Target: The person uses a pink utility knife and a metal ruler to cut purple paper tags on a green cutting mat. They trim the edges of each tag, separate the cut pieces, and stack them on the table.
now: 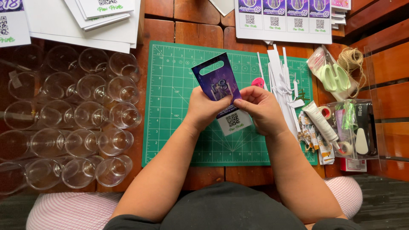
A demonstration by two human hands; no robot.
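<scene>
Both hands hold a purple tag [218, 85] over the middle of the green mat [170, 85]. The tag is a long card, tilted with its top leaning left; it has a deep purple, starry print, an oval slot cut near the top, pale numerals at mid-height and a white foot carrying a square code. The left hand [204, 108] is curled around the tag's left edge, thumb on its face. The right hand [262, 108] pinches its right edge, fingers bent closed. Left of the mat lie rows of clear cups [76, 123]. Right of the mat sit white paper strips [279, 81], green scissors [334, 76] and twine [351, 57].
</scene>
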